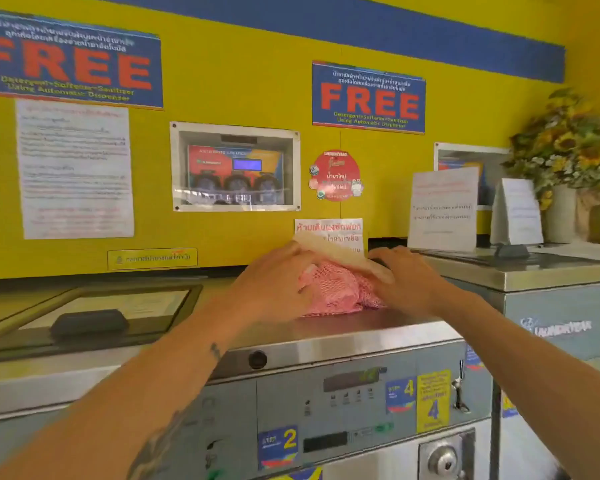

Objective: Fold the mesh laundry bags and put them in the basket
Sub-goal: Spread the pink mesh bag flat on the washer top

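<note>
A pink mesh laundry bag lies bunched on the steel top of a washing machine, against the yellow wall. A pale cream band of fabric stretches across its top edge. My left hand grips the bag's left side and the band's left end. My right hand holds the right end of the band and presses on the bag's right side. No basket is in view.
A lidded machine top with a dark handle is to the left. A second machine on the right carries paper signs and a vase of sunflowers. Posters and a dispenser window cover the wall.
</note>
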### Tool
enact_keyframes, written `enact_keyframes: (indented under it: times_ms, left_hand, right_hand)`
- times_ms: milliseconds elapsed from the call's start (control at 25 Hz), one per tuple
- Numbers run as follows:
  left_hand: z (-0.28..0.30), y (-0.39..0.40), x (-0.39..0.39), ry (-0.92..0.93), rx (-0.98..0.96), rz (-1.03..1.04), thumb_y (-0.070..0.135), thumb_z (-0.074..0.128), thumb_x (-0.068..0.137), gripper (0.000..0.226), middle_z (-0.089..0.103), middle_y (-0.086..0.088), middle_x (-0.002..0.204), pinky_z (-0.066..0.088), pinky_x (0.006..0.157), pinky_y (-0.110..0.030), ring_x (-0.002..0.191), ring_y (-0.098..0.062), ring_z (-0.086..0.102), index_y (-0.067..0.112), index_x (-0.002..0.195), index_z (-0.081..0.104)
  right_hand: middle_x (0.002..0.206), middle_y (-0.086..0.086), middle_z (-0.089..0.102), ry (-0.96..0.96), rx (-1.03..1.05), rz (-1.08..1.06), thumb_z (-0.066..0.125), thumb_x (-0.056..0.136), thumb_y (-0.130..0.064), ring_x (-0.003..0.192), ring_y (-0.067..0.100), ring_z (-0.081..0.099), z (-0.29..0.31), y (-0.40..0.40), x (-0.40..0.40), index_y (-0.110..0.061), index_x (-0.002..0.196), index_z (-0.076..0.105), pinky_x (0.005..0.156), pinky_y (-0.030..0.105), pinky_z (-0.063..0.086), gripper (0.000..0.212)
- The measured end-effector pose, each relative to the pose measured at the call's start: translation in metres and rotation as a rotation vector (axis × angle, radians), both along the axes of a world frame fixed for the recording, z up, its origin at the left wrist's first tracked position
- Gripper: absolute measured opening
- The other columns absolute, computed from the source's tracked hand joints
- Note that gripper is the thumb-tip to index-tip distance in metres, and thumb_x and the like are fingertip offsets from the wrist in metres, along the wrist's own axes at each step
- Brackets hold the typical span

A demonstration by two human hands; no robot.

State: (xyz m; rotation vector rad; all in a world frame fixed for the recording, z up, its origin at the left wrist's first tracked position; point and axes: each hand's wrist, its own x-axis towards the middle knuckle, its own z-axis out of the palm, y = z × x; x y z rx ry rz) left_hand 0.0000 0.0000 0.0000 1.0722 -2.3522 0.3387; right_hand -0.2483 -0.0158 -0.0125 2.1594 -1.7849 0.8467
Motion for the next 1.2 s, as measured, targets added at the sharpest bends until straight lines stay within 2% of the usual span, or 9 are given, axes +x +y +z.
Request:
enact_keyframes:
  times_ms: [120, 200, 320, 440, 560, 800, 920, 1040, 1200]
  left_hand:
    - [0.001, -0.048, -0.019, -0.187, 0.157, 0.098, 0.052, 0.051, 0.087, 0.07, 0.024, 0.005, 0.157, 0.026, 0.117, -0.043, 0.145, -0.02, 0.024, 0.036, 0.15, 0.025]
    - [0.002, -0.082, -0.028, -0.268, 0.262, 0.161, 0.051, 0.053, 0.09, 0.071, 0.022, 0.005, 0.158, 0.024, 0.116, -0.035, 0.145, -0.02, 0.023, 0.034, 0.151, 0.022]
    - [0.007, -0.112, -0.029, -0.237, 0.358, 0.149, 0.033, 0.057, 0.091, 0.055, 0.04, 0.005, 0.146, 0.032, 0.1, -0.025, 0.134, -0.019, 0.039, 0.03, 0.142, 0.038]
    - [0.019, -0.122, -0.01, -0.215, 0.332, 0.158, 0.02, 0.057, 0.087, 0.037, 0.051, 0.012, 0.118, 0.033, 0.083, -0.023, 0.114, -0.016, 0.046, 0.032, 0.121, 0.05]
    - [0.025, -0.115, 0.015, -0.195, 0.266, 0.16, 0.014, 0.057, 0.08, 0.033, 0.036, 0.018, 0.09, 0.026, 0.061, -0.023, 0.086, -0.013, 0.041, 0.037, 0.093, 0.037]
    - [0.035, -0.124, 0.079, -0.02, 0.186, 0.115, 0.025, 0.05, 0.069, 0.02, 0.05, 0.011, 0.085, 0.031, 0.061, -0.028, 0.075, -0.01, 0.045, 0.029, 0.088, 0.048]
    - [0.035, -0.126, 0.103, -0.03, 0.236, 0.128, 0.015, 0.055, 0.074, 0.019, 0.059, 0.007, 0.091, 0.041, 0.068, -0.025, 0.083, -0.013, 0.052, 0.025, 0.09, 0.057]
    - [0.037, -0.119, 0.123, -0.075, 0.164, 0.066, 0.014, 0.052, 0.072, 0.019, 0.058, 0.005, 0.086, 0.045, 0.069, -0.039, 0.081, -0.017, 0.053, 0.024, 0.088, 0.058]
    - [0.055, -0.104, 0.165, 0.011, -0.007, -0.055, 0.006, 0.054, 0.07, 0.02, 0.044, 0.009, 0.078, 0.032, 0.054, -0.032, 0.068, -0.007, 0.041, 0.025, 0.077, 0.05]
  right_hand:
    - [0.108, -0.005, 0.065, 0.023, 0.075, 0.125, 0.055, 0.08, -0.032, 0.098, 0.02, 0.062, 0.007, -0.035, -0.013, -0.037, 0.118, 0.051, 0.078, 0.035, 0.05, 0.038]
    - [0.12, -0.004, 0.061, 0.036, 0.159, 0.147, 0.056, 0.081, -0.028, 0.11, 0.022, 0.059, 0.018, -0.061, -0.02, -0.037, 0.129, 0.045, 0.083, 0.033, 0.046, 0.05]
    - [0.142, 0.0, 0.042, 0.043, 0.28, 0.298, 0.059, 0.082, -0.023, 0.131, 0.023, 0.041, 0.039, -0.087, -0.003, -0.038, 0.148, 0.026, 0.105, 0.039, 0.039, 0.076]
    - [0.146, 0.003, 0.039, 0.129, 0.389, 0.434, 0.053, 0.088, -0.023, 0.135, 0.026, 0.037, 0.057, -0.115, 0.021, -0.039, 0.148, 0.032, 0.11, 0.038, 0.034, 0.066]
    - [0.141, 0.0, 0.047, 0.324, 0.376, 0.316, 0.05, 0.095, -0.022, 0.133, 0.025, 0.044, 0.069, -0.126, 0.03, -0.031, 0.144, 0.045, 0.101, 0.034, 0.037, 0.049]
    - [0.128, 0.0, 0.055, 0.462, 0.418, -0.146, 0.052, 0.088, -0.031, 0.115, 0.026, 0.057, 0.061, -0.131, 0.032, -0.029, 0.134, 0.054, 0.093, 0.039, 0.05, 0.047]
    - [0.138, 0.004, 0.044, 0.388, 0.414, -0.113, 0.054, 0.085, -0.037, 0.128, 0.03, 0.043, 0.069, -0.121, 0.045, -0.032, 0.138, 0.048, 0.105, 0.047, 0.04, 0.054]
    - [0.151, -0.004, 0.038, 0.169, 0.342, 0.228, 0.047, 0.088, -0.043, 0.139, 0.023, 0.035, 0.072, -0.11, 0.09, -0.036, 0.142, 0.042, 0.114, 0.048, 0.029, 0.054]
    - [0.162, -0.004, 0.023, 0.063, 0.646, 0.29, 0.039, 0.1, -0.05, 0.147, 0.019, 0.025, 0.051, -0.104, 0.128, -0.025, 0.154, 0.027, 0.117, 0.036, 0.017, 0.061]
